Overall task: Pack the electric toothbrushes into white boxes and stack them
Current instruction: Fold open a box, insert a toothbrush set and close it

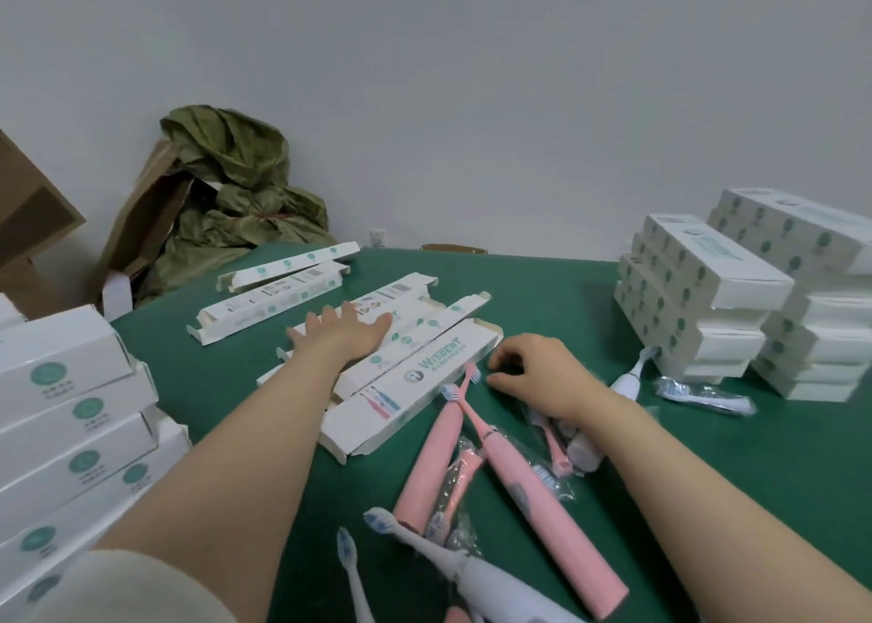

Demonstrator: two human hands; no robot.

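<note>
While left hand [343,334] lies spread on white boxes [415,334], right hand [535,379] curls, contents unclear.

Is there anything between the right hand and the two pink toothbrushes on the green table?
Nothing visible stands in the way. The right hand is just right of the brush heads of the two crossed pink toothbrushes; only bare green table shows between them. Wrapped spare heads lie lower, beside the handles.

Plain pale wall [472,79], green-topped table [542,301], brown cardboard [33,226] and crumpled olive sacks [236,188] behind
</note>
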